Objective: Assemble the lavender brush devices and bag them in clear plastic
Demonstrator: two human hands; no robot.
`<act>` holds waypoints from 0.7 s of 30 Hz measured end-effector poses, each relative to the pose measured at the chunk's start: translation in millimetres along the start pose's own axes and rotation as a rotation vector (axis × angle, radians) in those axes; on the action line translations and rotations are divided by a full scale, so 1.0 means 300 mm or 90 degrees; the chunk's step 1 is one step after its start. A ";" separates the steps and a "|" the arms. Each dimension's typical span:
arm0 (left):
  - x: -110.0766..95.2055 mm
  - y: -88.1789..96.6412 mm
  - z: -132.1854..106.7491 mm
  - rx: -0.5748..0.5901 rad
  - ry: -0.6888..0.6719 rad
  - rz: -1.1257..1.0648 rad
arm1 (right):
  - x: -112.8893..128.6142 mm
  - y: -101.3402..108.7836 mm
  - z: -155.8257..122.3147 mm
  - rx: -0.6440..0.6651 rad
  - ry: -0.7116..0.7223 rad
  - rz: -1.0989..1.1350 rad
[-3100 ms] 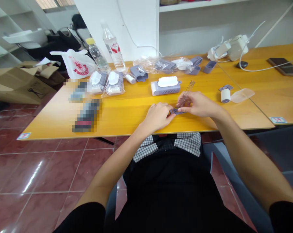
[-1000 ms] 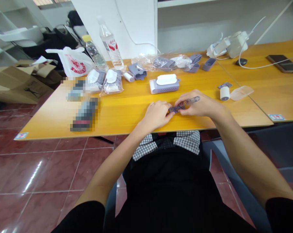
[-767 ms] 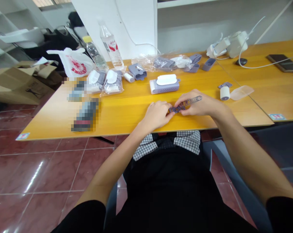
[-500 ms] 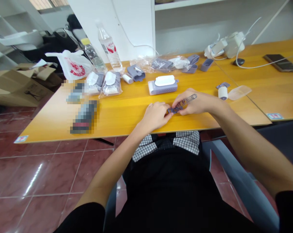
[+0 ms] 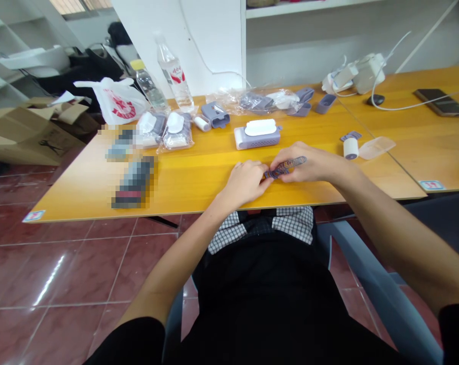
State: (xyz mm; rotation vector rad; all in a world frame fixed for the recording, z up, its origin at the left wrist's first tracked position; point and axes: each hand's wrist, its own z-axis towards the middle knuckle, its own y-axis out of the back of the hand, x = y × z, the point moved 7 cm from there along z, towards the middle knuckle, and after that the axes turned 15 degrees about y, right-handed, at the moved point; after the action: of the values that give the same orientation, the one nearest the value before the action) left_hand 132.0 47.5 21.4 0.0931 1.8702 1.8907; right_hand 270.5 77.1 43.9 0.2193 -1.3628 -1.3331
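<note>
My left hand (image 5: 246, 181) and my right hand (image 5: 309, 165) meet near the front edge of the yellow wooden table (image 5: 199, 177). Both pinch a thin purple strip with a row of round holes (image 5: 286, 167). The strip lies nearly flat and points right and slightly away from me. My left fingers are curled on its near end, and my right thumb and fingers close around its middle. Just behind my hands sits a purple box with a white lid (image 5: 257, 136).
Bagged white-and-purple parts (image 5: 174, 131), loose purple pieces (image 5: 215, 114), two water bottles (image 5: 174, 73) and a white plastic bag (image 5: 117, 101) lie at the back. A white roller and clear cap (image 5: 364, 148) sit right. A phone (image 5: 442, 103) and cabled adapters (image 5: 360, 73) rest further right. Cardboard boxes (image 5: 27, 129) stand left.
The strip stood tilted upward in my right hand three seconds ago; it has been lowered and now lies almost flat between both hands. My hands have barely shifted.
</note>
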 end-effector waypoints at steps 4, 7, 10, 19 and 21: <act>-0.002 0.002 -0.002 0.004 -0.002 0.000 | -0.010 -0.006 -0.008 0.045 0.035 -0.037; -0.004 0.005 -0.004 0.006 0.000 -0.001 | -0.022 0.000 -0.021 0.042 0.040 -0.034; -0.003 0.004 -0.004 0.005 0.002 -0.001 | -0.037 -0.005 -0.032 0.048 0.015 -0.002; -0.002 0.002 -0.003 0.006 0.003 0.002 | -0.019 -0.010 -0.005 0.090 0.033 -0.044; -0.002 0.002 -0.004 0.005 0.003 0.004 | -0.013 -0.009 0.001 0.103 0.045 -0.056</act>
State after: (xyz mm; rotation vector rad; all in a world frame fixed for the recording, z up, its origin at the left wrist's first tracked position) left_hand 131.9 46.2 22.1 0.0970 1.8814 1.8896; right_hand 270.1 79.2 39.9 0.4362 -1.4153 -1.2759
